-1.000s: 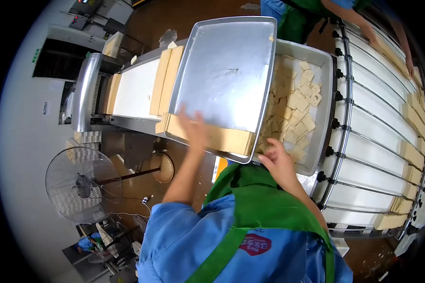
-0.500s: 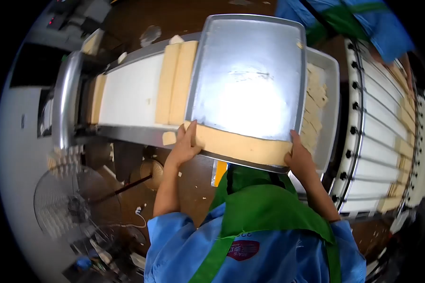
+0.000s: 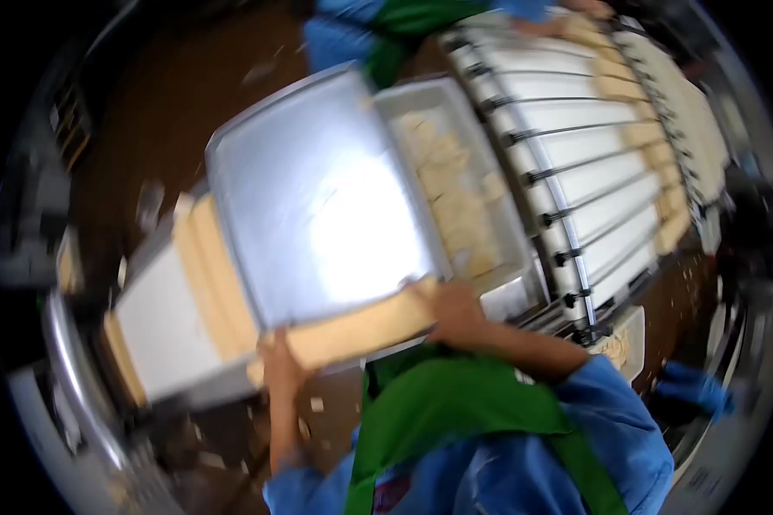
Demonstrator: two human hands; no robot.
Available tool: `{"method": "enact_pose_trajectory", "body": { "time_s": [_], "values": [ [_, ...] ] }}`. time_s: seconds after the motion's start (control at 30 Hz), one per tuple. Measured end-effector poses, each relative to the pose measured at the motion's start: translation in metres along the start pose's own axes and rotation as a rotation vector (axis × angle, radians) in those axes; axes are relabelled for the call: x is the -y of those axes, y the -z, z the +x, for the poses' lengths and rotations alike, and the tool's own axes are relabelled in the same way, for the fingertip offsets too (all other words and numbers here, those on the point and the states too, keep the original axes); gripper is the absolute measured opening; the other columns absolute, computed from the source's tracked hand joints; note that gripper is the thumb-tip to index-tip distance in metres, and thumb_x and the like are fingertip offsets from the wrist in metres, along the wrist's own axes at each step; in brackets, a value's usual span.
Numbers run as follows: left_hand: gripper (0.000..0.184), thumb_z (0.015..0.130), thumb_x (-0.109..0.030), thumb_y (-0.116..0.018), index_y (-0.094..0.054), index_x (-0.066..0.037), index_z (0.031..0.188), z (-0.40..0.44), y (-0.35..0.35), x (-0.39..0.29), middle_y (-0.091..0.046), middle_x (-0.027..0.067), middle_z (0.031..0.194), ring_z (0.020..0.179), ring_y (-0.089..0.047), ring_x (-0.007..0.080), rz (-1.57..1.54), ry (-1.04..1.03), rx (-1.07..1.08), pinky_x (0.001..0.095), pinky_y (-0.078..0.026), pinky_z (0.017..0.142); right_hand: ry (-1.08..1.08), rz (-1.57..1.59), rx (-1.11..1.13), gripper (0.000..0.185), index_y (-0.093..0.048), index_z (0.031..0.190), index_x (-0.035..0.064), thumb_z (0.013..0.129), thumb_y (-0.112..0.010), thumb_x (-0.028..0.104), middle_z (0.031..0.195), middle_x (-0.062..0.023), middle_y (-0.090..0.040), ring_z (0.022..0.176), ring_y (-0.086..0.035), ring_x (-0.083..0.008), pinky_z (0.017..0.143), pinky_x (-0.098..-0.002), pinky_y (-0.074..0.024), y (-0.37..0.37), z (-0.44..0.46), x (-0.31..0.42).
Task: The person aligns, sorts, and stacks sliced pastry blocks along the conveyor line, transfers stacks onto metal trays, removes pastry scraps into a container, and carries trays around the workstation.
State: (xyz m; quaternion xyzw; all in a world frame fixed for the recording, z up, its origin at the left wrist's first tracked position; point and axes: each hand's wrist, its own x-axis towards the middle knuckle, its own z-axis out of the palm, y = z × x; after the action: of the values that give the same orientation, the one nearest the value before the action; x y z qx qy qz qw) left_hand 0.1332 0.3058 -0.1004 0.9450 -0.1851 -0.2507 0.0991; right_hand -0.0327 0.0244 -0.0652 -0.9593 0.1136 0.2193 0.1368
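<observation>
Right forearm [image 3: 534, 347] has swung flatter, hand [image 3: 457, 313] against the strip [image 3: 361, 330].

Dk brn floor [image 3: 172, 103] w/ pale bits [image 3: 317, 404], gry wall [image 3: 30, 421] lwr L.

A beige strip [image 3: 355, 333], seemingly smooth, edges the silver tray [image 3: 313, 202].

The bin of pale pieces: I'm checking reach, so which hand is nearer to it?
Right. The right hand is at the pale strip's right end, close to the bin's near end; the left hand is farther off, at the strip's left end.
</observation>
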Motion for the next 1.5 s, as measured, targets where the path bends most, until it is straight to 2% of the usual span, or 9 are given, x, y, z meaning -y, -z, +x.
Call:
{"method": "enact_pose_trajectory", "body": {
  "time_s": [0.07,0.17,0.37,0.47,0.77,1.07,1.13,1.33,1.5],
  "values": [
    [0.106,0.042,-0.018,-0.091,-0.034,-0.018,0.132,0.001,-0.004,-0.004,-0.032,0.0309,0.129,0.114,-0.044,0.0453,-0.054,0.011,-0.024,0.0461,-0.046,0.09,-0.173,-0.004,0.17,0.076,-0.022,0.143,0.0215,0.079,-0.062,0.029,0.108,-0.0148,-0.057,0.094,-0.057,-0.0285,0.078,-0.0391,-0.0439,0.015,0.023,0.016],
    [0.104,0.04,-0.015,-0.089,-0.035,-0.007,0.129,0.004,-0.016,0.002,-0.034,0.0282,0.12,0.105,-0.048,0.0435,-0.166,-0.043,-0.124,0.0434,-0.043,0.091,-0.141,0.187,-0.256,0.04,-0.045,0.125,0.0215,0.086,-0.043,0.016,0.104,-0.0211,-0.054,0.091,-0.057,-0.0318,0.072,-0.0383,-0.0466,-0.034,0.024,0.012],
    [0.07,0.069,-0.05,-0.073,-0.048,-0.003,0.115,-0.003,-0.018,-0.054,-0.052,0.0136,0.096,0.092,-0.047,0.0323,-0.066,-0.193,-0.602,0.0529,-0.037,0.085,-0.086,0.193,-0.502,0.052,-0.04,0.131,0.0206,0.081,-0.053,0.019,0.1,-0.0191,-0.049,0.098,-0.052,-0.0321,0.075,-0.0384,-0.0457,0.046,-0.01,-0.044],
    [0.095,0.052,-0.03,-0.085,-0.035,-0.004,0.129,0.023,-0.011,-0.158,-0.033,0.0275,0.119,0.111,-0.037,0.0394,-0.287,-0.229,-0.732,0.0465,-0.038,0.091,-0.026,0.279,-0.524,0.089,-0.019,0.143,0.0164,0.071,-0.069,0.034,0.106,-0.0247,-0.047,0.098,-0.051,-0.038,0.082,-0.0424,-0.0436,0.102,-0.034,-0.121],
    [0.082,0.059,-0.023,-0.082,-0.042,-0.017,0.13,0.088,-0.04,-0.499,-0.032,0.0233,0.122,0.11,-0.041,0.0413,-0.376,-0.291,-0.675,0.0439,-0.041,0.09,-0.559,0.66,-1.052,0.09,-0.032,0.13,-0.001,0.07,-0.066,0.056,0.112,-0.0276,-0.054,0.104,-0.054,-0.0392,0.088,-0.0431,-0.0442,0.148,-0.001,-0.418],
    [0.051,0.074,0.001,-0.068,-0.054,-0.005,0.122,0.175,-0.129,-0.648,-0.037,0.0224,0.12,0.104,-0.05,0.0364,-0.388,-0.733,-0.272,0.0368,-0.045,0.089,-0.772,0.487,-0.802,0.076,-0.036,0.129,-0.004,0.083,-0.051,0.054,0.117,-0.0236,-0.054,0.112,-0.049,-0.0371,0.097,-0.0446,-0.036,0.132,0.029,-0.669],
    [0.051,0.074,0.002,-0.068,-0.055,-0.005,0.122,0.186,-0.147,-0.677,-0.038,0.022,0.12,0.103,-0.051,0.035,-0.466,-0.775,-0.154,0.0347,-0.047,0.086,-1.002,0.228,-0.746,0.07,-0.036,0.133,-0.0023,0.088,-0.044,0.05,0.137,-0.0229,-0.037,0.133,-0.025,-0.0352,0.107,-0.0488,-0.0172,0.138,0.03,-0.692],
    [0.037,0.08,0.0,-0.06,-0.059,-0.006,0.117,0.229,-0.207,-0.815,-0.062,0.0126,0.091,0.077,-0.058,0.019,-0.518,-1.214,-0.04,0.0298,-0.047,0.073,-0.953,0.159,-1.004,0.064,-0.04,0.133,0.0034,0.087,-0.046,0.048,0.142,-0.0219,-0.03,0.133,-0.02,-0.0391,0.105,-0.0577,-0.0138,0.154,0.019,-0.7],
    [0.033,0.079,-0.004,-0.055,-0.063,-0.001,0.11,0.206,-0.207,-0.865,-0.057,0.0064,0.068,0.059,-0.048,0.0115,-0.555,-0.936,-0.012,0.0268,-0.043,0.057,-0.727,0.24,-0.972,0.059,-0.045,0.129,0.0025,0.087,-0.049,0.044,0.139,-0.0211,-0.034,0.133,-0.022,-0.0382,0.105,-0.0549,-0.014,0.14,-0.036,-0.644]
  ]
}}
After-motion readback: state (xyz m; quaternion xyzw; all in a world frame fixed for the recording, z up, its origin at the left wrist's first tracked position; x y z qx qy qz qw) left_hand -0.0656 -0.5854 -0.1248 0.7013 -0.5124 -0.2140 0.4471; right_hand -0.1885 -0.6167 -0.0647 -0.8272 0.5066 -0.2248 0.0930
